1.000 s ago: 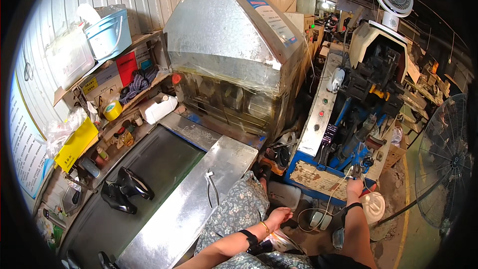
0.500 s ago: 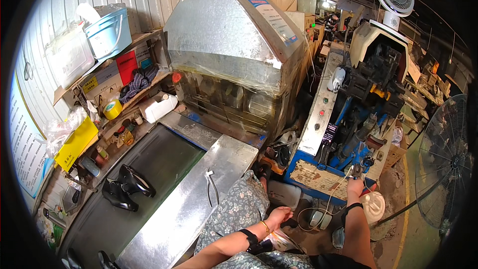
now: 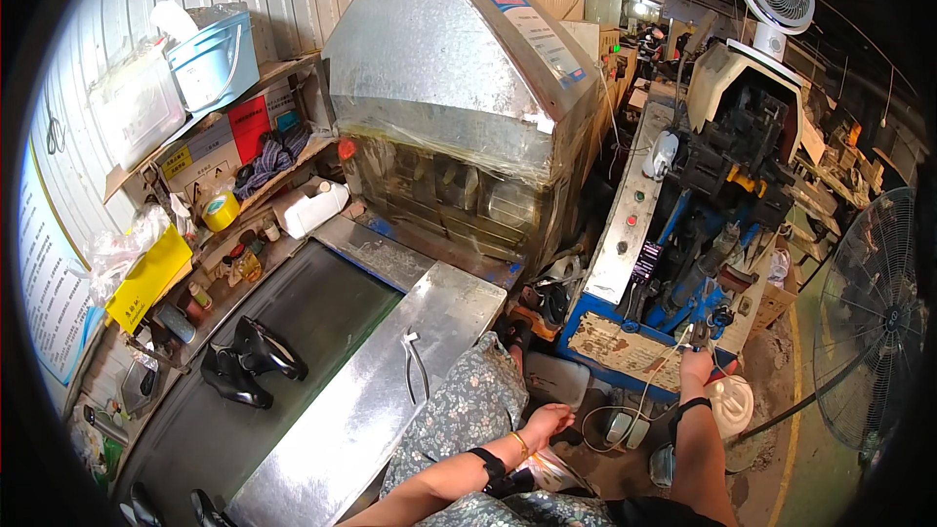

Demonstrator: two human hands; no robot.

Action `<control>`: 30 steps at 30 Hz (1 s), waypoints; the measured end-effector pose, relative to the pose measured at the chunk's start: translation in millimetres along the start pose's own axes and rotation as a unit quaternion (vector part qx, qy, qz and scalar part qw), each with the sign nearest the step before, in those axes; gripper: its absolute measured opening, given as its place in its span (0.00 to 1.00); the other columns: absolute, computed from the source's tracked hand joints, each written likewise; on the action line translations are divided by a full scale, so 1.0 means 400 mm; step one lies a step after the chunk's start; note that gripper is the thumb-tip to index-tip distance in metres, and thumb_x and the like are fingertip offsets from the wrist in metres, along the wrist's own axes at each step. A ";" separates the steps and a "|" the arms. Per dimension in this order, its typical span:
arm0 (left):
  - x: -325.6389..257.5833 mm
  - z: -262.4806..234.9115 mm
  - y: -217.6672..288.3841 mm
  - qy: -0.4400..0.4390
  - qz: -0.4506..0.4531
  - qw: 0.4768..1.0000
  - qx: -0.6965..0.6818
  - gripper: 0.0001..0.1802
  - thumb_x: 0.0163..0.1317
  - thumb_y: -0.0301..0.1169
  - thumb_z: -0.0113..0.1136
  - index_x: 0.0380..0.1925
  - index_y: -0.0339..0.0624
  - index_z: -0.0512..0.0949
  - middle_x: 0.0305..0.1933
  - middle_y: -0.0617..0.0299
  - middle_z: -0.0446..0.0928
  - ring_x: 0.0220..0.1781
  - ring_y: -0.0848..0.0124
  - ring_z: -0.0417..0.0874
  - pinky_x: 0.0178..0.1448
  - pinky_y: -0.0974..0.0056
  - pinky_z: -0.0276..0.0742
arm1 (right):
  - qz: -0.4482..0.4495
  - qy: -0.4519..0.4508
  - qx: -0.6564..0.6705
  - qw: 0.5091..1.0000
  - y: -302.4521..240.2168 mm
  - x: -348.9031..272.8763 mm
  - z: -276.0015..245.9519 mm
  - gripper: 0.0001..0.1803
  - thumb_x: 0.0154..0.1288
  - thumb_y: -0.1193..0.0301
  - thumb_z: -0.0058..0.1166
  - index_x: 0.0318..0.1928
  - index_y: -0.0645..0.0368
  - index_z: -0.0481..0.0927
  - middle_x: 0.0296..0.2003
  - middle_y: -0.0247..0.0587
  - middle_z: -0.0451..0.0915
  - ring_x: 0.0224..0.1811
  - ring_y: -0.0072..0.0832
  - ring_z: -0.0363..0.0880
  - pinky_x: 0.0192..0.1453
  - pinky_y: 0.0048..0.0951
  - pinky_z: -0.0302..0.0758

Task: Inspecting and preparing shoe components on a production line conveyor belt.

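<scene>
Right hand (image 3: 697, 363) raised at the front of the blue machine (image 3: 673, 263); its grip is pinched on a small metal tool (image 3: 699, 336) held up just beside the machine's lower working parts, though I cannot make out the fingertips clearly. A thin pale cord (image 3: 652, 381) hangs from near that hand toward the floor. Left hand (image 3: 547, 422) low, resting on the lap over floral-print fabric (image 3: 468, 405), fingers loosely curled, holding nothing I can see; dark strap and thin bangle on the wrist. Just left of the lap, a long metal bench (image 3: 390, 381) with a pair of pliers (image 3: 414, 356) lying on it. Beyond that, a dark conveyor belt (image 3: 293, 332) carrying a pair of black shoes (image 3: 249, 361). Behind, a large sheet-metal hood (image 3: 459, 68) over the tunnel. Cluttered shelves (image 3: 224, 185) at far left, with a yellow tape roll (image 3: 221, 210) and a white jug (image 3: 312, 207). Standing fan (image 3: 869, 322) at right.
</scene>
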State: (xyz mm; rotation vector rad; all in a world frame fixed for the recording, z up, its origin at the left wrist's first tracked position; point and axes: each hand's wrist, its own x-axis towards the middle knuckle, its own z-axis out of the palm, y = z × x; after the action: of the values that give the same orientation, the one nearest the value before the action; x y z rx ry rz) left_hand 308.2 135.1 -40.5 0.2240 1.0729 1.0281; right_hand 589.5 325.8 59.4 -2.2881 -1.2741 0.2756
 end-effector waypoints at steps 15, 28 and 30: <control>0.001 0.001 0.000 -0.003 0.000 1.000 0.003 0.08 0.69 0.29 0.53 0.45 0.42 0.76 0.41 0.60 0.82 0.41 0.71 0.84 0.48 0.69 0.79 | 0.005 -0.002 0.010 1.000 -0.017 -0.017 -0.020 0.22 0.60 0.61 0.58 0.49 0.65 0.81 0.42 0.62 0.82 0.47 0.55 0.81 0.53 0.48 0.76; -0.005 0.005 0.004 0.000 -0.004 1.000 0.008 0.09 0.70 0.29 0.52 0.47 0.42 0.76 0.41 0.59 0.82 0.41 0.70 0.83 0.48 0.68 0.78 | -0.002 0.005 0.013 1.000 -0.004 -0.008 -0.007 0.23 0.59 0.61 0.57 0.49 0.65 0.81 0.42 0.63 0.82 0.48 0.55 0.80 0.53 0.48 0.75; -0.005 0.005 0.004 0.000 -0.002 1.000 0.009 0.09 0.70 0.30 0.52 0.47 0.42 0.76 0.41 0.59 0.82 0.41 0.70 0.83 0.48 0.69 0.78 | -0.003 0.007 0.012 1.000 0.002 -0.003 0.000 0.23 0.59 0.61 0.57 0.49 0.65 0.81 0.42 0.63 0.82 0.48 0.55 0.80 0.53 0.48 0.75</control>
State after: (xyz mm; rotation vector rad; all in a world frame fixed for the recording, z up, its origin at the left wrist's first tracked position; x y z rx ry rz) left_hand 308.6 134.9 -37.3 0.2366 1.0820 1.0151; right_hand 589.4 324.5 58.8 -2.2614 -1.2650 0.2704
